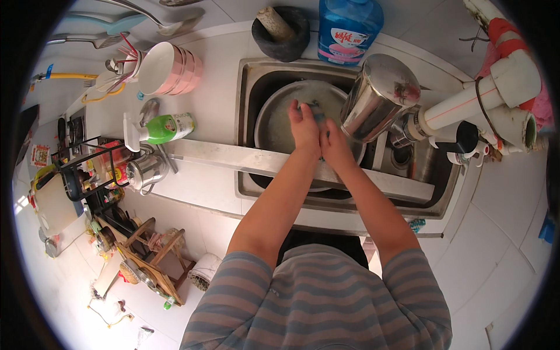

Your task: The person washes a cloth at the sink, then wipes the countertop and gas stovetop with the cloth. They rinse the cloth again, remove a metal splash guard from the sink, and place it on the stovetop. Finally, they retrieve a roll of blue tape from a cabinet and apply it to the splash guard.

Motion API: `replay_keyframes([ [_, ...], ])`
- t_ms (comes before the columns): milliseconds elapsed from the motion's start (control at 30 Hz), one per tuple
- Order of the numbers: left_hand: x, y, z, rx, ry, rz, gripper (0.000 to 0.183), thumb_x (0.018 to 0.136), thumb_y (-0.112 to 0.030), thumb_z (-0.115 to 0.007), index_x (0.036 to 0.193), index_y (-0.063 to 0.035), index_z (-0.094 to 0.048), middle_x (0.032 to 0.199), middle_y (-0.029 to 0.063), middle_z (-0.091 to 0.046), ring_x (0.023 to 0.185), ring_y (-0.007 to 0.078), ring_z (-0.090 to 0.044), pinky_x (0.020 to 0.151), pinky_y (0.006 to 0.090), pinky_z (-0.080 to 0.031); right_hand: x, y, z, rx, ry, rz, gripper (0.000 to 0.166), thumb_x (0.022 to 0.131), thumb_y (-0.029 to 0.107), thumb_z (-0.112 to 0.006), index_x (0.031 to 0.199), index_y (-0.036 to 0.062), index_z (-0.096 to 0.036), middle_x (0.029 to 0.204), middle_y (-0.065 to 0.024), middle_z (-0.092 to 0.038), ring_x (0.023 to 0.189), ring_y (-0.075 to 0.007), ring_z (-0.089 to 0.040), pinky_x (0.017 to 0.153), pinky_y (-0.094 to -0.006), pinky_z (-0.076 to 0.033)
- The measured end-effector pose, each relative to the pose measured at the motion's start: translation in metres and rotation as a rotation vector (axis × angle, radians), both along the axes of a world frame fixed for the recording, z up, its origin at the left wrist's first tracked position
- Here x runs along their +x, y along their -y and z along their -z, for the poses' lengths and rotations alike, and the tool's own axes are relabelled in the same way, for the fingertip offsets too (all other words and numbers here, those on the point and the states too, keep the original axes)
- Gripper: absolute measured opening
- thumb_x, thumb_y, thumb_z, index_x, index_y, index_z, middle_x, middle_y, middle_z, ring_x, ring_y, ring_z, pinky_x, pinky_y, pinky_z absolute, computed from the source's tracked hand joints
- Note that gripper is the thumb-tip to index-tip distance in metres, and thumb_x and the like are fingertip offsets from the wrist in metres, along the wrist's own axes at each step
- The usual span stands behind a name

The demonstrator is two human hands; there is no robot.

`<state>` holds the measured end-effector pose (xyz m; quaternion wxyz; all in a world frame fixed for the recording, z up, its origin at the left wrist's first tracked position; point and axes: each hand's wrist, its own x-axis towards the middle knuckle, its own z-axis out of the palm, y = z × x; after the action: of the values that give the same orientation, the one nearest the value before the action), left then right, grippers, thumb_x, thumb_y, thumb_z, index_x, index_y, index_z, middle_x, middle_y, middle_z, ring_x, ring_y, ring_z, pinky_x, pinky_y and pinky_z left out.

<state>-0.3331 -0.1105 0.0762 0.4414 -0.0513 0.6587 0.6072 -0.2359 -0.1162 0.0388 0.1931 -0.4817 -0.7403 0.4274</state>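
My left hand [305, 131] and my right hand [337, 146] are pressed together over a round metal basin [262, 127] in the sink. Between them is a wet blue-green cloth [316, 108], mostly hidden by my fingers and palms. Cloudy water [282, 111] fills the basin. The basin sits in the left bowl of a stainless steel sink [239, 127]. A flat metal bar [236, 158] runs across the sink beneath my wrists. Just right of my right hand, a shiny steel canister [376, 100] leans over the basin's rim.
Behind the sink stand a stone mortar [280, 48] with a pestle [275, 24] and a blue detergent bottle [350, 30]. Pink bowls [168, 68], a green spray bottle [168, 128] and a steel pot [146, 171] occupy the left counter. White pipes [468, 103] jut in from the right.
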Motion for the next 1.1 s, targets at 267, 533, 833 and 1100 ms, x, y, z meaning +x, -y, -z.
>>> replay_keyframes([
  [267,-0.033,0.004,0.011,-0.297,-0.156,0.378,0.079,0.091,-0.038,-0.055,0.149,-0.0162,-0.006,0.137,0.0103,-0.043,0.123,0.0264,-0.041,0.097,0.0442,-0.037,0.010,-0.053,0.096,0.568,0.443,0.045,0.046,0.086,0.022,-0.055,0.124,-0.0027,-0.045,0.128,-0.0277,-0.042,0.118,-0.0399,-0.042,0.092,-0.0529,-0.036],
  [533,-0.079,0.014,-0.026,-0.180,-0.108,0.274,0.082,0.091,-0.043,-0.052,0.149,-0.0168,0.000,0.148,0.0088,-0.030,0.135,0.0303,-0.028,0.104,0.0517,-0.029,-0.033,-0.051,0.060,-0.049,0.912,-0.800,0.047,0.078,0.035,-0.068,0.115,0.0080,-0.059,0.122,-0.0145,-0.055,0.113,-0.0323,-0.052,0.094,-0.0412,-0.043],
  [833,-0.045,0.043,-0.053,-0.054,0.414,0.139,0.082,0.090,-0.048,-0.053,0.149,-0.0200,-0.003,0.153,0.0122,-0.012,0.137,0.0367,-0.020,0.104,0.0626,-0.020,-0.014,-0.045,-0.006,-0.505,0.048,-0.122,0.043,0.072,0.014,-0.075,0.111,0.0017,-0.061,0.115,-0.0101,-0.061,0.102,-0.0221,-0.057,0.086,-0.0352,-0.046],
  [1100,-0.015,0.024,-0.099,0.019,0.786,0.161,0.065,0.089,-0.041,-0.056,0.140,-0.0109,-0.030,0.137,0.0183,-0.035,0.125,0.0366,-0.039,0.099,0.0624,-0.032,0.024,-0.001,-0.104,-0.823,-0.915,0.481,0.040,0.077,0.011,-0.072,0.112,0.0028,-0.054,0.103,-0.0072,-0.062,0.097,-0.0156,-0.057,0.085,-0.0307,-0.045],
])
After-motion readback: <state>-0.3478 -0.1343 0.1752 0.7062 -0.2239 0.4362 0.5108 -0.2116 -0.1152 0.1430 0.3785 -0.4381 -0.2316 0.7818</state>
